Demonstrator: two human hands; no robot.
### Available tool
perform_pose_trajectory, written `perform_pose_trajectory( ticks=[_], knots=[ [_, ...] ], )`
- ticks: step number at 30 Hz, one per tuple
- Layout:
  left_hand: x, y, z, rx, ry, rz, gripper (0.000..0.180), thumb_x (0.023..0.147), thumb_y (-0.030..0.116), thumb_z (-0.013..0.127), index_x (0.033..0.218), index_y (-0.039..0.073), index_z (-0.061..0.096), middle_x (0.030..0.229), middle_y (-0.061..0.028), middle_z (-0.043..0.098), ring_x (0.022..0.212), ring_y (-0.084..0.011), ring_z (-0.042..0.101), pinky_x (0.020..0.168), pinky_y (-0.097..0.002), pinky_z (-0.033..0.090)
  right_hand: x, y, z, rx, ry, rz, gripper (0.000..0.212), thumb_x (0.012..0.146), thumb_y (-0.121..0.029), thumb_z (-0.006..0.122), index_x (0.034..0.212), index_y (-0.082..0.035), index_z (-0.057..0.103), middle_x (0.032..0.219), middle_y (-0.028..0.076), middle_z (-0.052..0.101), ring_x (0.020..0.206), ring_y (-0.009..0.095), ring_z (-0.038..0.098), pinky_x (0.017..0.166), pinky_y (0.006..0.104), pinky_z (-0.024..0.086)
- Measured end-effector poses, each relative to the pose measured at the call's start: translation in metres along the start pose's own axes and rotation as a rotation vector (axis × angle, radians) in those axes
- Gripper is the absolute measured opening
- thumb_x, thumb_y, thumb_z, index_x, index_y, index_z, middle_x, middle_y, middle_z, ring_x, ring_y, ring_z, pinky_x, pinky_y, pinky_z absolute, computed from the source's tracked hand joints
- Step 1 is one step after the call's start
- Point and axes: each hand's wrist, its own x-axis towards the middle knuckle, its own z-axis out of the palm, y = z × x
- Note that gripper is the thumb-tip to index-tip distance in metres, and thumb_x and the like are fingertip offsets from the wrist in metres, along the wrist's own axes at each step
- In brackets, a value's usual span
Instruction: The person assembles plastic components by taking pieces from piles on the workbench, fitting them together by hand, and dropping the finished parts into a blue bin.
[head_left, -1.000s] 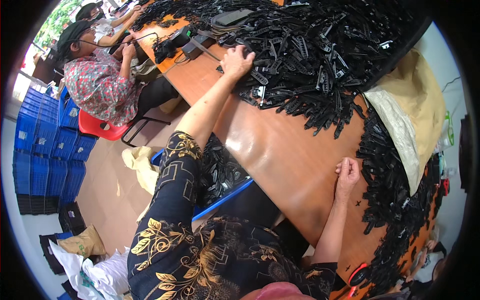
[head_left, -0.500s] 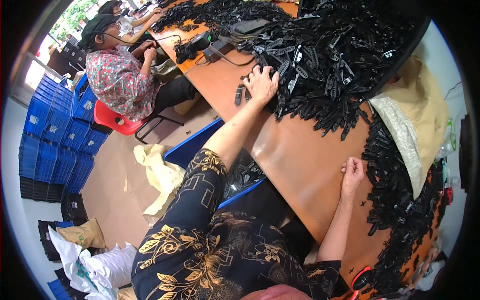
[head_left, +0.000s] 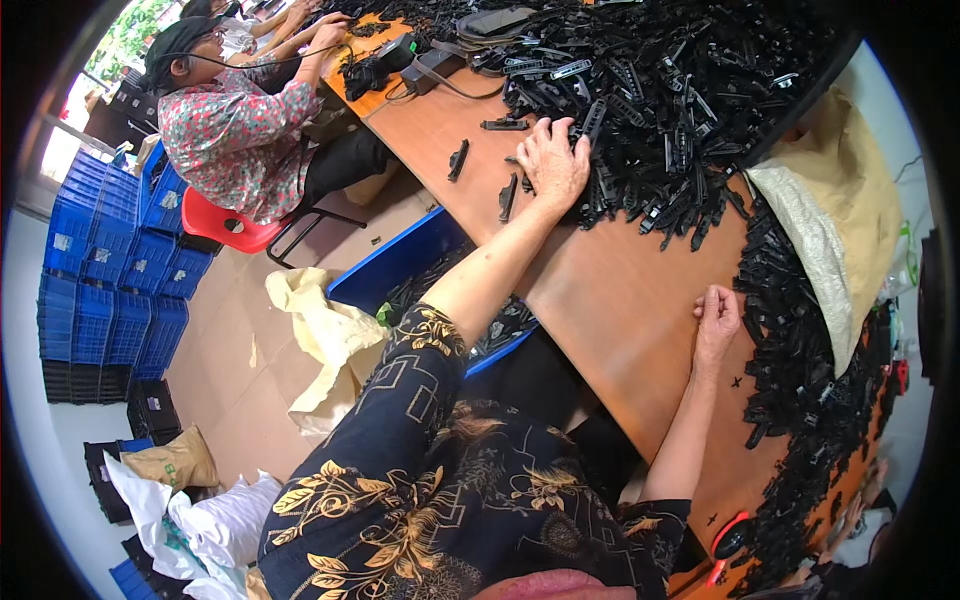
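Observation:
My left hand (head_left: 556, 168) reaches to the near left edge of a big heap of black plastic clip-like pieces (head_left: 650, 130). Its fingers are bent and somewhat apart, touching the pieces there; the fingertips are partly hidden. One longer black piece (head_left: 594, 118) lies right beside the fingers. On the table to the left are loose black pieces: one (head_left: 458, 160) standing apart, another (head_left: 508, 198) below the hand, and one (head_left: 505, 124) near the heap. My right hand (head_left: 717, 312) rests on the table, its fingers curled closed; anything inside them is hidden.
More black pieces (head_left: 790, 370) spread along the table's (head_left: 610, 290) right side beside a pale woven sack (head_left: 840, 220). A blue crate (head_left: 390, 270) holding pieces stands below the table edge. Chargers and cables (head_left: 420, 70) lie farther back. A co-worker (head_left: 235, 130) sits at left near stacked blue crates (head_left: 110, 270).
My left hand has shifted right onto the heap's edge, leaving loose pieces spread apart on the table. My right hand has moved slightly, staying curled. The co-worker's arms are raised farther forward.

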Motion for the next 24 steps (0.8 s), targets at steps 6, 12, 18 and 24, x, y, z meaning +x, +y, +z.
perform_pose_trajectory(
  ticks=[6,12,18,24],
  knots=[
    [-0.011,-0.016,-0.032,-0.154,-0.158,0.217,0.051,0.086,0.034,0.062,0.131,0.012,0.05,0.137,-0.0236,0.044,0.121,-0.0412,0.045,0.102,-0.0518,0.034,-0.002,0.004,-0.004,-0.024,-0.006,-0.018,0.014,0.098,-0.015,0.056,0.095,-0.002,0.059,0.075,0.0,0.057,0.065,0.005,0.051,0.059,0.0203,0.042],
    [0.018,-0.089,-0.093,-0.172,-0.211,0.427,0.04,0.088,0.03,0.063,0.12,0.008,0.056,0.129,-0.0186,0.05,0.113,-0.039,0.052,0.093,-0.0467,0.043,-0.002,0.012,-0.005,0.056,-0.012,0.014,0.011,0.098,-0.013,0.055,0.098,-0.002,0.058,0.078,0.0,0.055,0.068,0.006,0.05,0.06,0.0196,0.042],
    [0.053,-0.142,-0.077,0.134,-0.073,0.264,0.037,0.09,0.033,0.058,0.122,0.015,0.058,0.134,-0.0146,0.048,0.121,-0.0341,0.048,0.096,-0.0497,0.039,-0.001,0.004,-0.002,0.056,-0.057,0.004,0.01,0.098,-0.013,0.055,0.097,-0.003,0.058,0.076,-0.001,0.053,0.067,0.005,0.048,0.06,0.019,0.041],
    [0.046,-0.109,-0.036,0.106,-0.068,0.176,0.047,0.088,0.049,0.054,0.117,0.014,0.061,0.121,-0.0084,0.058,0.115,-0.0268,0.05,0.095,-0.0466,0.033,-0.002,0.01,-0.005,0.045,-0.048,0.045,0.012,0.098,-0.013,0.056,0.095,-0.002,0.058,0.077,-0.001,0.055,0.067,0.006,0.048,0.061,0.0202,0.04]
  ],
)
